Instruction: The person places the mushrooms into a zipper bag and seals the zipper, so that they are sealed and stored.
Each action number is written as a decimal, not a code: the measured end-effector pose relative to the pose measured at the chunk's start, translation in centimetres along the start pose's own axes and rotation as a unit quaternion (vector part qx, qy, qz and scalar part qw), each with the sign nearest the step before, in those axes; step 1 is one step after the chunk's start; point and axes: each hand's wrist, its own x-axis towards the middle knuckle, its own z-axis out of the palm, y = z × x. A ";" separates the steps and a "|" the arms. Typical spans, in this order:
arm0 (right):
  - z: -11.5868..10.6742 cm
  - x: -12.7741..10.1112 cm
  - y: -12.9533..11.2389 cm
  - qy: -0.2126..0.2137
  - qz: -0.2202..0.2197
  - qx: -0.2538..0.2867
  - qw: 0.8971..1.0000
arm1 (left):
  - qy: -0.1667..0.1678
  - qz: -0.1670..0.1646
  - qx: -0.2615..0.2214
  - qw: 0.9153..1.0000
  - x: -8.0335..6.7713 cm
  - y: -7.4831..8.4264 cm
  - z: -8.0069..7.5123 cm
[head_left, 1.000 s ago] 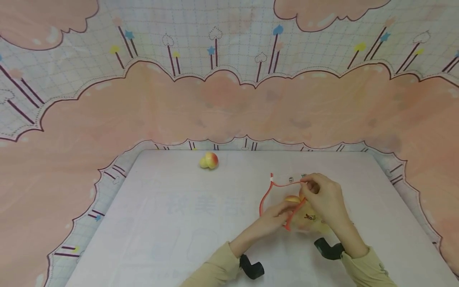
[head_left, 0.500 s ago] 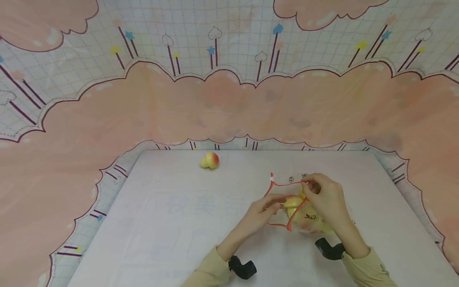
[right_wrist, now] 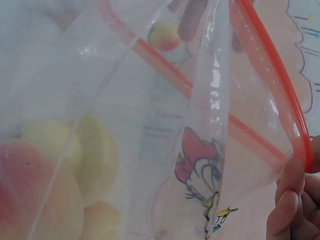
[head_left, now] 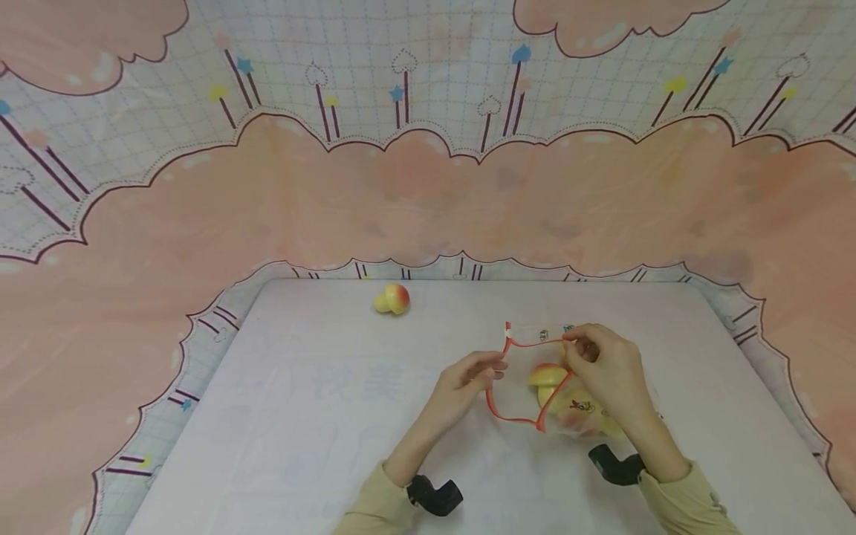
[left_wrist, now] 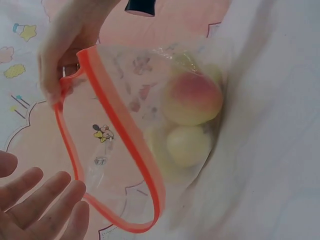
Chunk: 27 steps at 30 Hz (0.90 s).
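My right hand pinches the rim of a clear plastic zip bag with a red-orange edge and small cartoon prints. The bag's mouth gapes toward the left. Inside lie several yellow toy mushrooms with a red blush, seen through the plastic. My left hand is beside the left side of the mouth, holding nothing; its fingers are spread and relaxed in the left wrist view. Whether a fingertip touches the rim I cannot tell. The right wrist view shows right fingertips on the red edge.
One more yellow-and-red toy mushroom lies near the far edge of the white table, left of the bag. Black curved devices are worn at both wrists. A patterned pink cloth hangs behind the table.
My left hand has drawn out of the bag's mouth and moved left, leaving a toy mushroom just inside the opening. The right hand keeps its pinch on the rim and has hardly moved.
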 end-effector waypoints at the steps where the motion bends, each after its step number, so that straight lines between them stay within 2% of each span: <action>1: 0.0 0.0 0.0 0.001 -0.001 -0.001 1.000 | 0.001 0.002 -0.004 1.000 0.0 0.0 -0.2; 14: 0.1 0.0 0.0 -0.003 -0.002 -0.001 1.000 | 0.038 -0.027 0.016 0.999 0.3 -0.8 -2.9; 23: 0.1 0.1 0.1 -0.003 -0.003 0.001 1.000 | 0.069 -0.028 0.033 0.997 1.2 -1.5 -5.4; 27: 0.1 0.1 0.1 -0.004 -0.004 0.003 1.000 | 0.086 -0.039 0.031 0.995 1.7 -1.9 -6.6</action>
